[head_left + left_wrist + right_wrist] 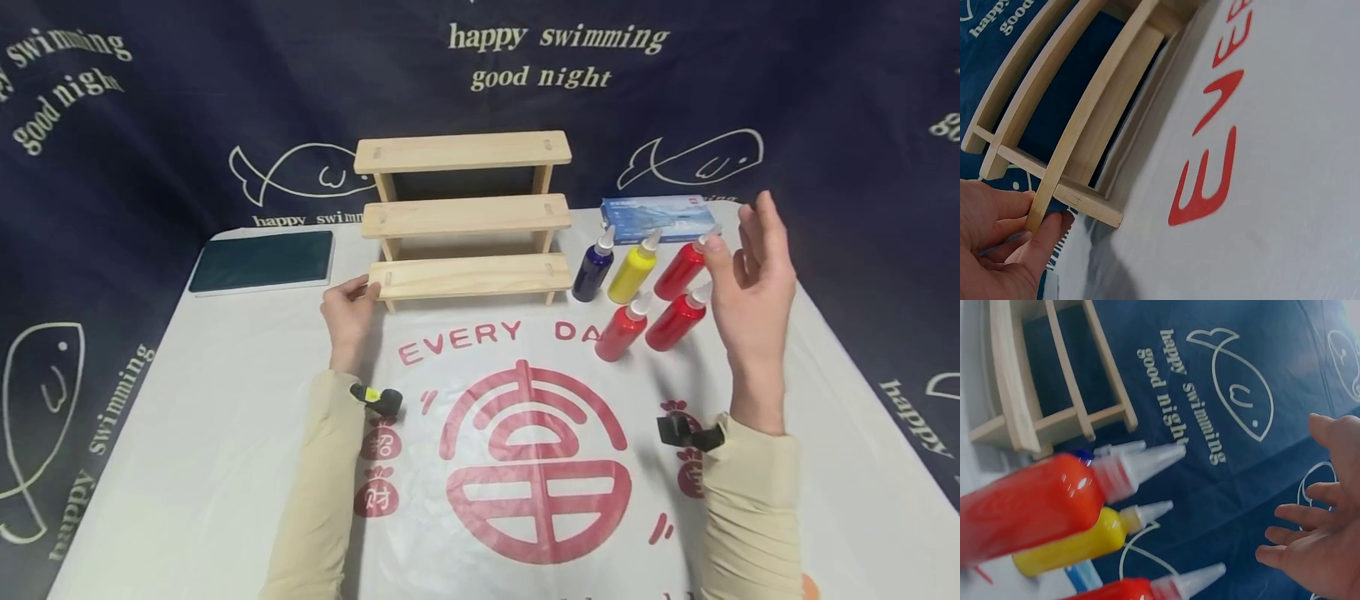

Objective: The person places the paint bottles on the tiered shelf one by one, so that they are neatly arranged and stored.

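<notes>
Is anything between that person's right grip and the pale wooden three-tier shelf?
Yes: a blue nozzle-topped bottle, a yellow one and a red one stand between the raised right grip and shelf. Two more red bottles stand nearer the camera.

From where I sit at the feed, I see dark blue drapes (225, 50) across the back and down both sides — printed in a pale tone with fish outlines (708, 167) and lettering (558, 37) that reads "happy swimming" and "good night". My right-wrist view picks up shallow creases in them, and a pale glare (1349, 307) in its upper right corner. Below, I have a table under a white cover (187, 400), faintly glossy — a large red emblem (538, 500) fills its middle.
</notes>
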A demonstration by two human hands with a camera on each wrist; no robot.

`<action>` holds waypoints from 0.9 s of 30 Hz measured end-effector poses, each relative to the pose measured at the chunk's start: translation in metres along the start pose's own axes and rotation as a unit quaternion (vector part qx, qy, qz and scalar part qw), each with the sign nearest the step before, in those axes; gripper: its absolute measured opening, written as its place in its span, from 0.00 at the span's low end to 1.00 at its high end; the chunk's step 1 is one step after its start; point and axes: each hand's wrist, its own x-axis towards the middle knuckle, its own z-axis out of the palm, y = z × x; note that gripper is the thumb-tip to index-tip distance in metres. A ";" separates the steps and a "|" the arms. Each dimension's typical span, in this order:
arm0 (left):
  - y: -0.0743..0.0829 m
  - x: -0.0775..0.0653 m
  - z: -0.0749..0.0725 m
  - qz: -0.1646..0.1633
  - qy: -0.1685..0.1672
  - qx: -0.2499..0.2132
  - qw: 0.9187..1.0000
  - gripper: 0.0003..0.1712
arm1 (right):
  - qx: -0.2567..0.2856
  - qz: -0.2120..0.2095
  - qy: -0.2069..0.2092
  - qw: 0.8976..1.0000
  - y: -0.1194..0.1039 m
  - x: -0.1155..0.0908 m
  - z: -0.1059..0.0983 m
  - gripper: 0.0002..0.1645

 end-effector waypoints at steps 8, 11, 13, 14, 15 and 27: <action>-0.003 0.002 -0.002 -0.051 -0.004 -0.049 0.997 0.18 | -0.004 0.055 0.015 0.998 0.025 -0.001 -0.007 0.40; 0.000 0.000 0.001 -0.058 -0.012 -0.062 0.996 0.19 | -0.004 0.088 0.016 0.996 0.035 -0.002 -0.013 0.41; 0.001 -0.001 0.001 -0.058 -0.013 -0.066 0.996 0.18 | 0.000 0.102 0.013 0.995 0.042 -0.003 -0.015 0.43; 0.002 -0.002 0.001 -0.058 -0.012 -0.066 0.996 0.18 | 0.000 0.109 0.009 0.994 0.045 -0.003 -0.016 0.43; 0.002 -0.002 0.000 -0.059 -0.011 -0.067 0.996 0.18 | -0.003 0.117 0.003 0.993 0.048 -0.004 -0.016 0.44; 0.002 -0.001 0.001 -0.068 -0.021 -0.073 0.995 0.19 | -0.054 0.173 -0.083 0.980 0.081 -0.008 -0.024 0.52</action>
